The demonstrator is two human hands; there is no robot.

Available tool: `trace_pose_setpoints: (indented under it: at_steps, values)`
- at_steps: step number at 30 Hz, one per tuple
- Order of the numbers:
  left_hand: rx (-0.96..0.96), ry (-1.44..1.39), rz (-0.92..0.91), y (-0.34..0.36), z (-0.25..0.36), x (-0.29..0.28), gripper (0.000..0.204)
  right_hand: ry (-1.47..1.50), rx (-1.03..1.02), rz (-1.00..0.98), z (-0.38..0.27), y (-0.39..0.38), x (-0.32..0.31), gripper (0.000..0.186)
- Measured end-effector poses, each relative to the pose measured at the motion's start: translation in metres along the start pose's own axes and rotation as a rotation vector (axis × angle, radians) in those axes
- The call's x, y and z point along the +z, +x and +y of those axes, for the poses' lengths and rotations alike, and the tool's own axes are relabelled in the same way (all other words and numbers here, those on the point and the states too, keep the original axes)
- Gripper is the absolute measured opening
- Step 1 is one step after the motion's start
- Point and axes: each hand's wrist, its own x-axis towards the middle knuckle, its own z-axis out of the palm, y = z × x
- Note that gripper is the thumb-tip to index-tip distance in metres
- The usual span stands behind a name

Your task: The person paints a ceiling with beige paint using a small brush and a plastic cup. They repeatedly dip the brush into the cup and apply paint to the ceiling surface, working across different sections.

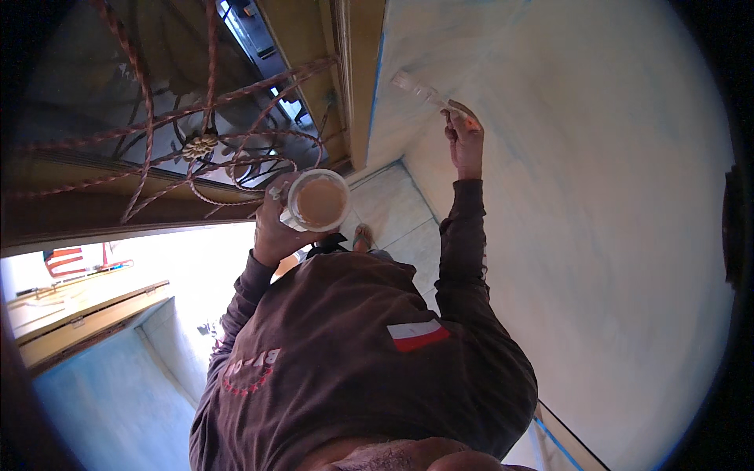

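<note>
My left hand (275, 231) is wrapped round a white plastic tub (294, 217) in front of my chest. Beige paint (322, 201) fills it to below the rim, and whitish smears mark the fingers. Stretched out forward on the right, my right hand (466, 143) grips a paintbrush (416, 85) by its handle. The flat brush head points to the upper left, close against the pale wall (565, 196). Whether the bristles touch the wall, I cannot tell. Streaks of beige over light blue run across that wall.
Left of the brush stands a wooden frame (363, 78) with a blue line along its edge. A twisted metal grille (200, 146) with a flower ornament covers dark glass. Below lie floor tiles (408, 253) and my sandalled foot (362, 237). A blue-painted wall (110, 392) is at lower left.
</note>
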Motion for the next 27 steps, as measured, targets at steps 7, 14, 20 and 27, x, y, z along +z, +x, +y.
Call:
trace_pose_setpoints:
  at_steps: [7,14,20,27]
  values:
    - [0.095,0.164,0.031,-0.008,0.009,-0.001,0.104,-0.055,-0.165,0.072,0.003,0.026,-0.025,0.027]
    - [0.073,0.134,0.050,-0.012,0.011,0.007,0.102,-0.219,-0.366,0.430,-0.003,0.000,-0.019,0.030]
    - [0.037,0.114,0.030,-0.016,0.012,0.008,0.099,-0.528,-0.546,0.587,0.025,0.006,0.033,0.033]
    - [0.082,0.136,0.033,-0.022,0.008,-0.006,0.099,-0.821,-0.677,0.495,0.037,-0.048,0.119,0.029]
